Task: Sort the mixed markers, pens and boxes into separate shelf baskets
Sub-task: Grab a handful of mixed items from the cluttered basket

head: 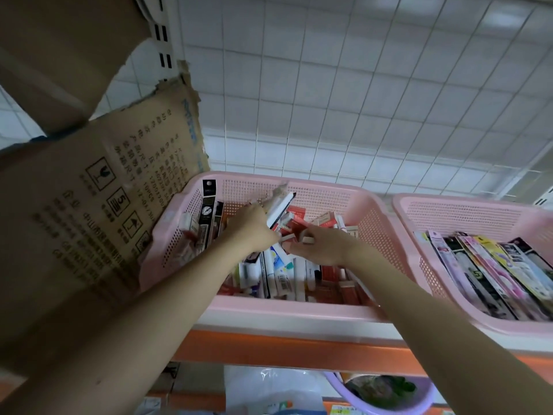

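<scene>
1. The mixed stuff is all in the left pink basket [269, 308] on the shelf: a jumble of small red and white boxes [294, 224], white pen packs with barcodes [281, 277] and a couple of tall black packs [208, 217] leaning up against its left wall.
2. Left hand [251, 227] is reaching into that basket and grasping a long white pack with a black edge [281, 209], held tilted up toward the back wall of the basket.
3. Right hand [317, 244] is in there too, just beside the left one, fingers curled around a small pale box [308, 240] right above the pile of red boxes.
4. Both forearms come in over the front rim of the basket.
5. Next basket over, the right pink basket [466, 205], sits just beside the first one and has long flat packs [490, 274] lined up in a row, mostly pink, black and yellow.
6. A torn cardboard box [89, 205] with black printed text and handling symbols is pushed right up against the left side of the first basket.
7. Shelf edge [284, 351] under the baskets is orange, the back is a white wire grid [359, 85], and below there's a purple tub [419, 396] and a clear plastic bag [269, 384].
</scene>
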A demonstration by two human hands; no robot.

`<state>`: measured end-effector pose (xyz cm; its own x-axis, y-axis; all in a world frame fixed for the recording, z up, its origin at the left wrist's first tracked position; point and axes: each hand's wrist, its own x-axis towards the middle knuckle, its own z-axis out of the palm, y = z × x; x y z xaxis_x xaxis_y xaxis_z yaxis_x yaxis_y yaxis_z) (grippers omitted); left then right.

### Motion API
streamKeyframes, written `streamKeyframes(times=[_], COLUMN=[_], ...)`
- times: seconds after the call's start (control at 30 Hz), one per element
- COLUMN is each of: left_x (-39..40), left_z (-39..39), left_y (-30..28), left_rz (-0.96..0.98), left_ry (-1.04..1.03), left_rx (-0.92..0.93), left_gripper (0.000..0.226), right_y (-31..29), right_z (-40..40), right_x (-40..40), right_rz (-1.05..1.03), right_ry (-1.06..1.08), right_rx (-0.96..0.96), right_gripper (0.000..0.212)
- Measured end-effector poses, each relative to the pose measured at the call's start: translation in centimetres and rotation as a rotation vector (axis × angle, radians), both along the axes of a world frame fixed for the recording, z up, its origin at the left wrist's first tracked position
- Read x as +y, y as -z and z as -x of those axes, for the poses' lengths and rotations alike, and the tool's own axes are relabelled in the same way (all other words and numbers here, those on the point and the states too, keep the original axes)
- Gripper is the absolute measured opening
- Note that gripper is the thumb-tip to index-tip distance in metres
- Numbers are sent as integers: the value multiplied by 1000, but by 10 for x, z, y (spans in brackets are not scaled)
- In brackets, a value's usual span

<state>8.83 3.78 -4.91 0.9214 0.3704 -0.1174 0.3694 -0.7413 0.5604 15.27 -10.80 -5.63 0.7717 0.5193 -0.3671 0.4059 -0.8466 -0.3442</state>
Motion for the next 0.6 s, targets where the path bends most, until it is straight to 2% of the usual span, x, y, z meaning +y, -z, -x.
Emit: streamKeyframes(times=[0.07,0.17,0.3,0.37,0.5,0.6], left_x=[5,11,19,21,15,-2], left_z=[1,6,5,3,5,10], left_y=[0,-1,-4,-7,-23,-37], left_rz=[75,139,297,351,392,399], left_ry=[-74,-121,-148,-153,-72,-38], left_rx=[-36,-94,-159,-224,-338,-416], left_gripper=[22,31,21,12,7,7], right_y=[1,-3,-12,-14,-13,-17], right_z=[2,2,0,0,-1,0], right_x=[5,18,38,41,30,15], right_rz=[41,190,344,295,133,31], right_ry=[-1,-33,-93,-94,-68,-11], right_rx=[-66,-114,-133,-108,-15,-127], right_gripper=[76,69,53,47,50,43])
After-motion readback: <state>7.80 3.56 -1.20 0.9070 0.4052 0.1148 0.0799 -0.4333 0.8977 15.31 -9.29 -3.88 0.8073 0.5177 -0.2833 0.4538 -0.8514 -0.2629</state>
